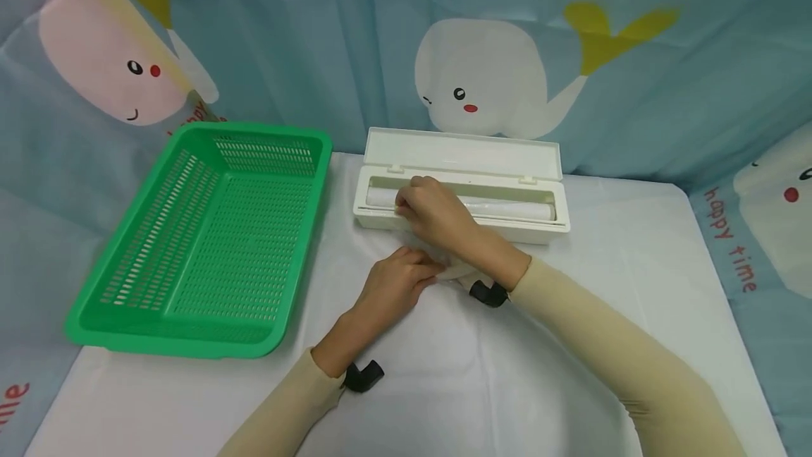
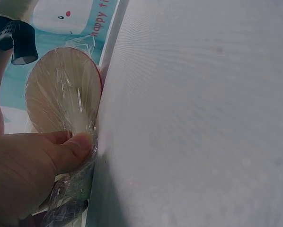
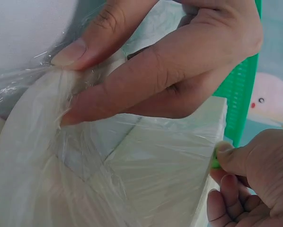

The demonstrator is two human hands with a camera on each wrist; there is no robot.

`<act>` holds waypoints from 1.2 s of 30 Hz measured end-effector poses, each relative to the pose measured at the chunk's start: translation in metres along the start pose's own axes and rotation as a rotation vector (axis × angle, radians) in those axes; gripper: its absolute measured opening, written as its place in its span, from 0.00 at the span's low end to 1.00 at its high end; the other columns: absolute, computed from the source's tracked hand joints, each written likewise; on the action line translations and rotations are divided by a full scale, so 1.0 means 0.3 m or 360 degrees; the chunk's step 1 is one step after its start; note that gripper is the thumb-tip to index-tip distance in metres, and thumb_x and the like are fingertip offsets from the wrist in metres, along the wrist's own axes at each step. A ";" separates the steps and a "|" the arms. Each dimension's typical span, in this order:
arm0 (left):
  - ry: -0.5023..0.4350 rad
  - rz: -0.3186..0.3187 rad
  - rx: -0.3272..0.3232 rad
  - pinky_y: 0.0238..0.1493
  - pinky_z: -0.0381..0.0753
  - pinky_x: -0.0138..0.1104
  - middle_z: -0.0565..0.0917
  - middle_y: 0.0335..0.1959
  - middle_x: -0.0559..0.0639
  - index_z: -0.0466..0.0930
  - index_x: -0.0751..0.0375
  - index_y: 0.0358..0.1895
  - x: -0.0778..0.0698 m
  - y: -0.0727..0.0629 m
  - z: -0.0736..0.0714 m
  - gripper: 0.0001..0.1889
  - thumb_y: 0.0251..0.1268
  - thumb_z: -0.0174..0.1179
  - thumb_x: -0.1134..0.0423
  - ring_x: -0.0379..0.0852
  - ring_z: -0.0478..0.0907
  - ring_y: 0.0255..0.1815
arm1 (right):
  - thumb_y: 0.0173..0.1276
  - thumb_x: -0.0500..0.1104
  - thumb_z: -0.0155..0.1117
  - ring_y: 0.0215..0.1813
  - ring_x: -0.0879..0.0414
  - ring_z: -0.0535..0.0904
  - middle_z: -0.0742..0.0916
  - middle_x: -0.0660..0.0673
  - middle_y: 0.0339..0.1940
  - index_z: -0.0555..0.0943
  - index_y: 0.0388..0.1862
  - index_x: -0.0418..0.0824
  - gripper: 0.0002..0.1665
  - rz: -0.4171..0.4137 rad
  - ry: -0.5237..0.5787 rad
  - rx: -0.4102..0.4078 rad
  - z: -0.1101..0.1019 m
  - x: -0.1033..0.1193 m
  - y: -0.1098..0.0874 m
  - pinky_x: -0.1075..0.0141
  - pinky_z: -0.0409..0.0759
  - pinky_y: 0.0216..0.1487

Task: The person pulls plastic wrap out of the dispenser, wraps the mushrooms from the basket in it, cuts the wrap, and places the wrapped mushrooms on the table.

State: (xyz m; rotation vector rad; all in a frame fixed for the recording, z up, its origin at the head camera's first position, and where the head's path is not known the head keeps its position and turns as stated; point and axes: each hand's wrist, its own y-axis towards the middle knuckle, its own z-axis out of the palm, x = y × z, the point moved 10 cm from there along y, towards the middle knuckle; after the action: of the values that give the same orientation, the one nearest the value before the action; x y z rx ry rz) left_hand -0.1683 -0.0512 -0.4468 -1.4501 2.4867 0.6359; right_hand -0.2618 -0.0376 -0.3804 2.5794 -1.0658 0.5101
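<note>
A white cling film dispenser (image 1: 533,235) lies with its lid raised and a roll of film (image 1: 507,209) inside. My right hand (image 1: 438,214) is at the left part of its front edge. There, in the right wrist view, thumb and fingertips pinch a small green slider (image 3: 215,162), mostly hidden by them. Clear cling film (image 3: 151,175) stretches across the dispenser's front. Just before the dispenser, my left hand (image 1: 396,281) pinches gathered film between thumb and index finger. That film covers a pale, round, flat thing (image 2: 61,90) with a reddish edge.
A large green plastic basket (image 1: 298,231) with slotted sides stands left of the dispenser. White cloth (image 1: 634,245) covers the table. A blue curtain (image 1: 355,41) with whale prints hangs behind it. Each wrist carries a black camera (image 1: 364,376).
</note>
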 end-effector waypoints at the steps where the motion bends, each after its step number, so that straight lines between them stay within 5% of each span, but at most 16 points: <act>1: 0.0000 -0.0001 0.0006 0.47 0.87 0.35 0.92 0.48 0.39 0.93 0.45 0.51 0.000 -0.001 0.003 0.12 0.66 0.73 0.62 0.42 0.84 0.50 | 0.76 0.37 0.68 0.46 0.46 0.86 0.89 0.39 0.40 0.90 0.45 0.33 0.08 0.0004 -0.0005 -0.0001 0.004 0.000 0.000 0.59 0.87 0.50; 23: -0.0027 0.0033 -0.0053 0.44 0.87 0.38 0.92 0.48 0.39 0.94 0.45 0.48 0.002 -0.004 -0.003 0.10 0.66 0.73 0.61 0.45 0.86 0.48 | 0.77 0.39 0.67 0.49 0.46 0.86 0.89 0.41 0.42 0.90 0.46 0.36 0.09 0.0013 -0.0063 -0.0046 0.042 0.049 0.044 0.58 0.86 0.54; 36: 0.0031 0.0022 -0.0117 0.36 0.86 0.42 0.90 0.37 0.46 0.93 0.47 0.38 0.002 -0.006 -0.005 0.03 0.65 0.74 0.61 0.47 0.86 0.43 | 0.74 0.41 0.71 0.47 0.47 0.86 0.91 0.46 0.39 0.92 0.43 0.42 0.06 -0.0068 -0.0137 -0.0254 0.042 0.086 0.056 0.56 0.84 0.53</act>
State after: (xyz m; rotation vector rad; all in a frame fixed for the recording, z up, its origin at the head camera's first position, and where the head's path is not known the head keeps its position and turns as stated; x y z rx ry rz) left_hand -0.1668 -0.0531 -0.4462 -1.4721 2.5152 0.7263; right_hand -0.2542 -0.0698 -0.3783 2.4970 -1.0316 0.2936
